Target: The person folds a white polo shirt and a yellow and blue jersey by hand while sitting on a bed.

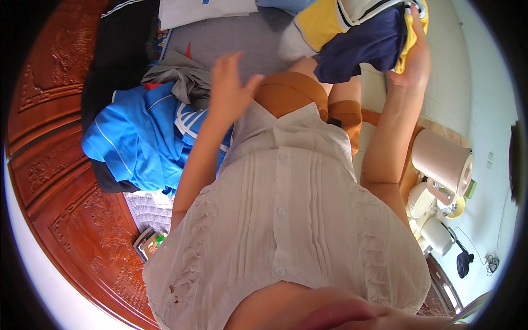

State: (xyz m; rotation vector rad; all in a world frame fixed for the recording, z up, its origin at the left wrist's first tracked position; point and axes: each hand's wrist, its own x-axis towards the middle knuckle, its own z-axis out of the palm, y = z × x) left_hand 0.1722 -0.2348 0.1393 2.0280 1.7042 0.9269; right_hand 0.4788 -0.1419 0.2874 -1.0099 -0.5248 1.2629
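Note:
My right hand [414,57] holds up a bundled navy, yellow and white garment [363,49] at the upper right. Its collar edge, striped black and white, faces away from me, and its lower folds hang over my knee. Slightly blurred, my left hand [233,88] is raised above my lap with fingers apart and nothing in it. Close to that hand lies a crumpled grey garment [181,74]. Beside it is a rumpled blue garment [140,136] with white stripes and piping.
A black garment [119,57] lies along the carved wooden headboard or panel [53,82]. On the grey bed cover [231,37] ahead rests a white garment [202,12]. At my right, a beige electric kettle [441,161] and other containers stand on a wooden surface by the wall.

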